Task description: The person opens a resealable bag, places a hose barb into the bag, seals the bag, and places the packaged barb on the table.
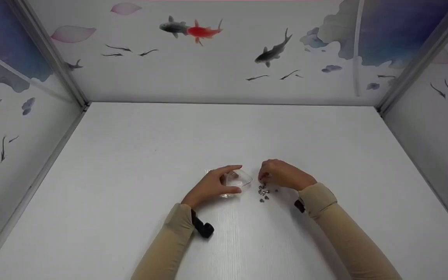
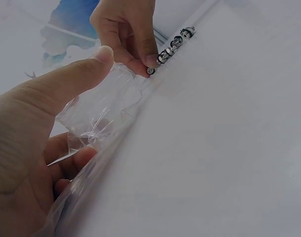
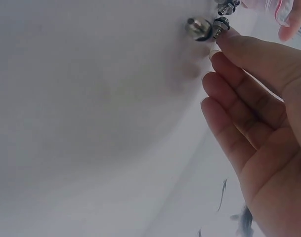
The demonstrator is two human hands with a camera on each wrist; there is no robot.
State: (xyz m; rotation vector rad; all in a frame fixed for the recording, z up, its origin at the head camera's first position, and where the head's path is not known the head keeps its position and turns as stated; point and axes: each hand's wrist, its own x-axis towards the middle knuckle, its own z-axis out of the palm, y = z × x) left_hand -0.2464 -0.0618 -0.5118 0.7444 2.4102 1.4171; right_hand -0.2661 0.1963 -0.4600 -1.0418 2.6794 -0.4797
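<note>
My left hand [image 1: 212,184] curves its thumb and fingers around a clear plastic zip bag [image 2: 103,106], whose mouth stands spread toward the right. A red line runs along the bag's edge in the right wrist view. Just right of it on the table lies a loose group of small metal fittings [image 1: 263,192] with black rings. My right hand [image 1: 284,174] is at the far end of this group. Its thumb and forefinger pinch a small fitting [image 2: 150,71] in the left wrist view. Another metal fitting [image 3: 198,28] lies close to these fingertips.
The white table [image 1: 130,136] is bounded by a printed back wall [image 1: 224,74] with fish and by side panels. One small fitting [image 1: 276,190] lies apart, right of the group. A black wrist camera [image 1: 204,229] hangs under the left cuff.
</note>
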